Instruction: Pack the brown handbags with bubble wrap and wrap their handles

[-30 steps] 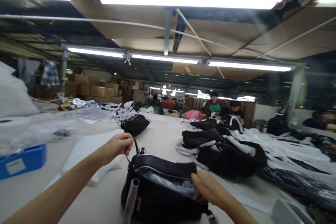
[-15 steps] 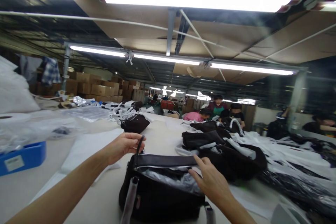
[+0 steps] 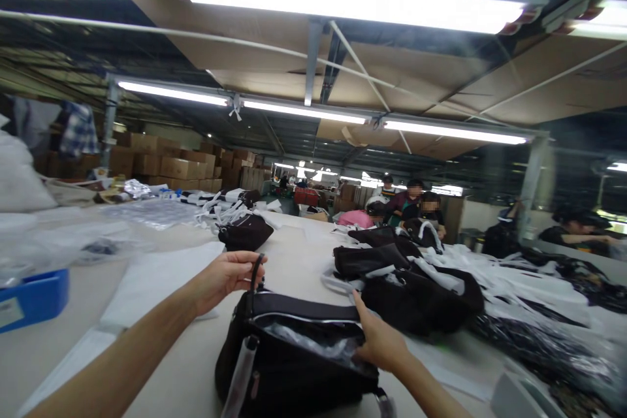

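A dark handbag (image 3: 294, 379) sits on the table before me, its zipped top partly open. Clear crinkled plastic (image 3: 306, 341) shows inside the opening. At its left end, my left hand (image 3: 223, 282) pinches a short dark strap (image 3: 255, 272) and holds it upright. My right hand (image 3: 382, 337) grips the right end of the opening; the index finger lies on the top edge, while the other fingertips are hidden at the rim. A wrapped handle (image 3: 243, 372) hangs down the bag's near side.
Several dark bags with white wrapping (image 3: 416, 294) lie in a pile on the right. Another dark bag (image 3: 247, 233) stands farther back. White sheets (image 3: 157, 281) and a blue bin (image 3: 36, 300) are on the left. Co-workers (image 3: 409, 199) are beyond the table.
My right hand has shifted along the rim, its thumb and lower fingers now deeper at the opening. My left hand still holds the strap. The whole view has swung slightly right.
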`<state>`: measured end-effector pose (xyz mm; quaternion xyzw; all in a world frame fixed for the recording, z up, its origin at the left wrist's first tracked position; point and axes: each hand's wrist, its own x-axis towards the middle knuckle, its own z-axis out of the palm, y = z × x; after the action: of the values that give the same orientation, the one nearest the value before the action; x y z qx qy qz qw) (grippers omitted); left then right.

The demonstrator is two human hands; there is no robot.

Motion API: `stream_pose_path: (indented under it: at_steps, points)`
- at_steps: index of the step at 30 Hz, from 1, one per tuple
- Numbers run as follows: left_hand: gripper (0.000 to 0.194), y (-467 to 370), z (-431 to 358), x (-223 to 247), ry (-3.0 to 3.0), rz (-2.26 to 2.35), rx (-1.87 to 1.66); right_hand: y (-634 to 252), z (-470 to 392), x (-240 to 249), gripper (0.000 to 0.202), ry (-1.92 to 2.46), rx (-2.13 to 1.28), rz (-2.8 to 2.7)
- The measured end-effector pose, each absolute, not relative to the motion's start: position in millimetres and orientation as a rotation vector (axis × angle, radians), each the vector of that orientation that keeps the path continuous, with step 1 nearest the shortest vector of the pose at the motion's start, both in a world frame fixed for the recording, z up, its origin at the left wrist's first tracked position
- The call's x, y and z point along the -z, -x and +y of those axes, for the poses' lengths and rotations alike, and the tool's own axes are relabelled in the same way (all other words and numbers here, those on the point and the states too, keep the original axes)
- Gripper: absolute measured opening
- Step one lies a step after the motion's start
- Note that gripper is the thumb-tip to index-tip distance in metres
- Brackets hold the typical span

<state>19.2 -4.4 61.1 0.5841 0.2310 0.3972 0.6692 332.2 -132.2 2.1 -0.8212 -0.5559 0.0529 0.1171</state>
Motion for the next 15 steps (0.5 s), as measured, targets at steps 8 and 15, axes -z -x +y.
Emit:
stream_pose_path:
  at_steps: [8, 15]
  points:
    - [0.034, -30, -16, -68, -1.541, 0.573, -0.858, -279, -133, -64, 0.068, 2.067, 0.208, -1.898]
    - [0.009, -34, -24, -59, -1.825, 0.663, -0.919, -197, -84, -52, 0.115, 1.177, -1.008, -1.446]
